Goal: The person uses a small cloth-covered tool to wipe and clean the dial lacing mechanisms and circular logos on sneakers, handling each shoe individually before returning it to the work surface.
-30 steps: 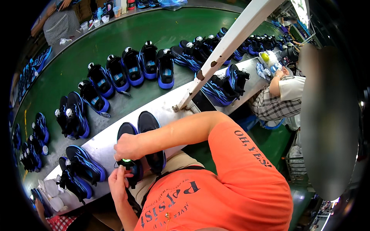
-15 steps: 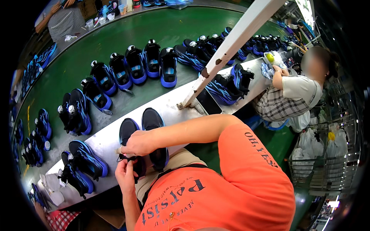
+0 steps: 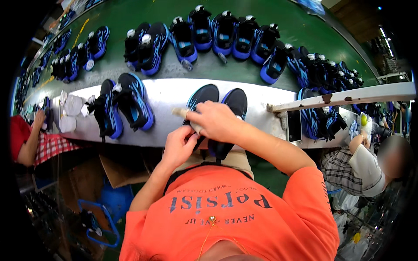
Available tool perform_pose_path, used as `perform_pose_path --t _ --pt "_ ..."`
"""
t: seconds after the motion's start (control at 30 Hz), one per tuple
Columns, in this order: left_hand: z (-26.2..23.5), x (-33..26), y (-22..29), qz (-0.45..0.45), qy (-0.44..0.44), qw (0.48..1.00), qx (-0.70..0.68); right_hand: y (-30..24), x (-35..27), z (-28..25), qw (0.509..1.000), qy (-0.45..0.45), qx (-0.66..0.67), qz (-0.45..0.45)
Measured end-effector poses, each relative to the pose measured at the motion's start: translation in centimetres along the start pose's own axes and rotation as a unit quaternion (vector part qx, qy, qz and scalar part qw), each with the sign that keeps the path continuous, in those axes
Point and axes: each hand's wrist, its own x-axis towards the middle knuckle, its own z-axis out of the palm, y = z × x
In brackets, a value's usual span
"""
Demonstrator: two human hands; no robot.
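A pair of black shoes with blue trim lies on the white ledge (image 3: 174, 93) in front of me, the left shoe (image 3: 203, 93) beside the right shoe (image 3: 237, 100). My right hand (image 3: 216, 122) rests over their heel ends and pinches a small pale wad (image 3: 180, 112) that sticks out to the left. My left hand (image 3: 177, 148) sits just below it, its fingers curled onto the heel of the left shoe. The rear halves of both shoes are hidden under my hands.
Another black and blue pair (image 3: 126, 105) stands on the ledge to the left, next to white paper wads (image 3: 71, 105). Rows of shoes (image 3: 226, 32) cover the green belt (image 3: 130, 11) behind. A white bar (image 3: 348, 95) juts out at the right. Seated people work at both sides (image 3: 361, 167) (image 3: 24, 139).
My view has swung so the ledge now runs level. Both hands stay together at the heels of the same pair, and the pale wad now shows in my right hand.
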Motion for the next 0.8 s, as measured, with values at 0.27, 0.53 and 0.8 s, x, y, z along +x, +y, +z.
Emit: perform_pose_path --t 0.27,0.53,0.8 --pt "-3.9 3.9 6.9 0.143 -0.040 0.976 0.162 4.2 -7.4 -6.0 0.951 0.009 0.199 0.236" --pt "-2.7 7.4 4.2 0.301 -0.224 0.891 0.255 0.9 -9.5 -2.6 0.943 0.088 0.145 0.287" --pt "0.3 3.3 7.6 0.259 -0.073 0.938 0.220 2.1 -9.7 -2.5 0.961 0.072 0.081 0.256"
